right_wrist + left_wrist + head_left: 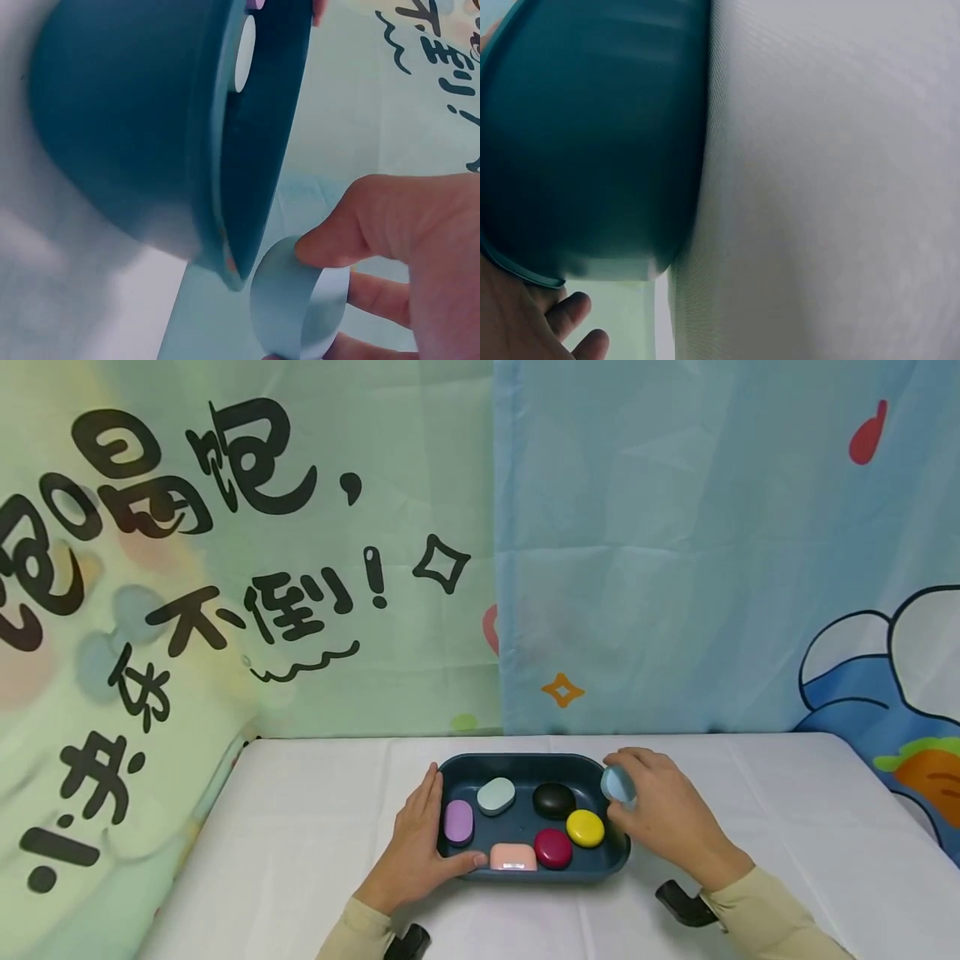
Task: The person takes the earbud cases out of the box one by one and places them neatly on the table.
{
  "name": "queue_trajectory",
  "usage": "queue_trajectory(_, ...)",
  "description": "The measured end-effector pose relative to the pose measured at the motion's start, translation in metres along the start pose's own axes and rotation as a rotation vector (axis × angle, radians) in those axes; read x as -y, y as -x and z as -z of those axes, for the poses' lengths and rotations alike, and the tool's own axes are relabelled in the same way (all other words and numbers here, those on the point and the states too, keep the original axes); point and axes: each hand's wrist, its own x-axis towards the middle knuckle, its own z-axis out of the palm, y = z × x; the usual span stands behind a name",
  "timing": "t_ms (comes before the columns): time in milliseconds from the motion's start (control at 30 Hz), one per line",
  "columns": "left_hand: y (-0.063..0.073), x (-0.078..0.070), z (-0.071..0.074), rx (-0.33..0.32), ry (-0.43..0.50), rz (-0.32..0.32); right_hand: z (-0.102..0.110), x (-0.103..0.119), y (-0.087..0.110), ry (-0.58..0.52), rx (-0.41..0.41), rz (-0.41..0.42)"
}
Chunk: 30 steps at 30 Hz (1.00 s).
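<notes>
Right grip (671, 814): blue disc (618, 785) pinched by right end of tray (521, 767)
Left grip (420, 839): spread wide against tray's left side
Possible oops: disc could get dropped if pinch slips

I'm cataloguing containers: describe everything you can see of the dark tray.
The tray is dark blue-green, oblong with rounded corners, raised walls and a narrow rim; it looks like smooth plastic. It sits upright on the white cloth and holds six coloured pieces. The left hand touches its left end; the right hand is close by its right end.
</notes>
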Motion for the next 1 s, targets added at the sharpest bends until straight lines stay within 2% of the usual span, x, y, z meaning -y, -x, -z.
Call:
queue_trajectory(333, 0.0, 0.002, -0.001, -0.003, 0.0, -0.003, 0.004, -0.015, -0.002, 0.017, -0.014, 0.022)
queue_trajectory(700, 0.0, 0.0, 0.0, 0.004, 0.006, 0.007, -0.007, -0.029, -0.005, 0.014, 0.021, 0.026)
queue_trajectory(1000, -0.001, 0.001, 0.0, 0.006, 0.002, 0.006, -0.015, -0.043, -0.009, 0.009, 0.12, -0.058)
